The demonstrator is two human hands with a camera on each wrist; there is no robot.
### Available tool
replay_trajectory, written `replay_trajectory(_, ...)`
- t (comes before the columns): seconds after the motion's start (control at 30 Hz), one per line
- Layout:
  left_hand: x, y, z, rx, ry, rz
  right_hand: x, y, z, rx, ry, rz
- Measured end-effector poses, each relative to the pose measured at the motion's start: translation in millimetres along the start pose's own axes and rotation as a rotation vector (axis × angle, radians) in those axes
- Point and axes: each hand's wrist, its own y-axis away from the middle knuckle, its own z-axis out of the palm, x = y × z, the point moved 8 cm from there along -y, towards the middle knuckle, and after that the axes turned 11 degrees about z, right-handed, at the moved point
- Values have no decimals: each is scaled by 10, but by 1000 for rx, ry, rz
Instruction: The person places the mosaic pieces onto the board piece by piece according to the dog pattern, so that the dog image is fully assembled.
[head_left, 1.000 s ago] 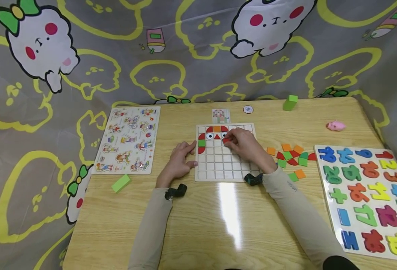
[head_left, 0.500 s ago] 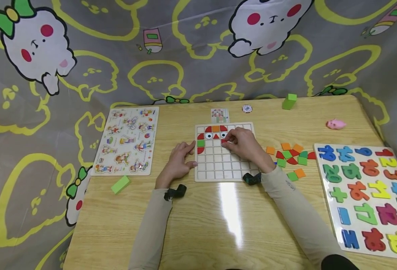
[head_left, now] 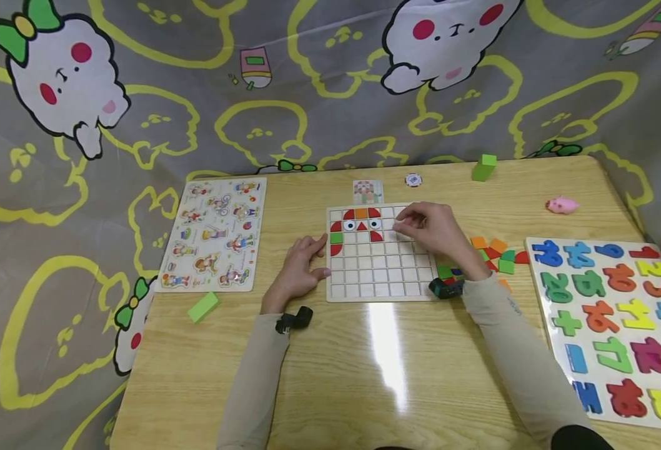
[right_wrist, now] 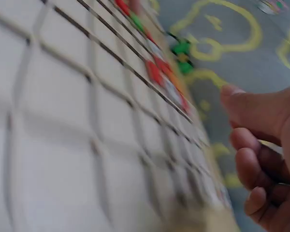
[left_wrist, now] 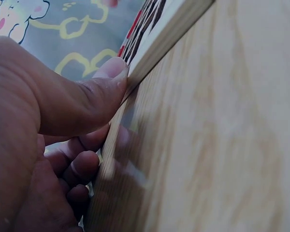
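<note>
The white gridded board [head_left: 364,275] lies mid-table. Its upper-left cells hold red quarter-round pieces, a green square [head_left: 336,238], an orange square [head_left: 361,214], a red triangle [head_left: 362,227] and two eye pieces. A red quarter-round piece [head_left: 376,236] sits below the right eye piece [head_left: 374,224]. My left hand [head_left: 299,269] rests at the board's left edge; in the left wrist view its thumb [left_wrist: 104,89] touches that edge. Above the board's right part hovers my right hand [head_left: 434,231], fingers loosely bent. Nothing shows between its thumb [right_wrist: 251,108] and fingers in the right wrist view.
Loose coloured pieces [head_left: 506,267] lie right of the board, partly behind the right forearm. A picture card [head_left: 367,192] and a chip [head_left: 413,180] are beyond it. A number board [head_left: 583,325], picture board [head_left: 212,234], pink pig [head_left: 561,204] and green blocks [head_left: 203,307] stand around.
My right hand has let go of the red quarter-round piece, which stays on the board, and has moved right and slightly away. The left hand has kept its place.
</note>
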Motion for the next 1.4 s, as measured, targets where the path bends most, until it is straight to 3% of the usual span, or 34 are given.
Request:
replay_trajectory(0.1,1,-1,9,-3,-3,-6,211,119,-308,8,42,58)
replay_trajectory(0.2,-3,0,9,-2,1,-14,429,281,-559,-43,114,115)
replay_trajectory(0.37,-7,-11,10,6,10,-12,683,538,-769,-162,238,177)
replay_trajectory(0.57,-3,-16,-1,17,16,-11,791,623,-678,-228,281,213)
replay_trajectory(1.2,32,-25,18,20,13,17,794,674,-593,-254,241,222)
replay_trajectory(1.27,27,-20,18,17,10,17,762,682,-621,-231,194,201)
replay_trajectory(1.4,13,-10,0,19,1,20,547,659,-680,-146,65,77)
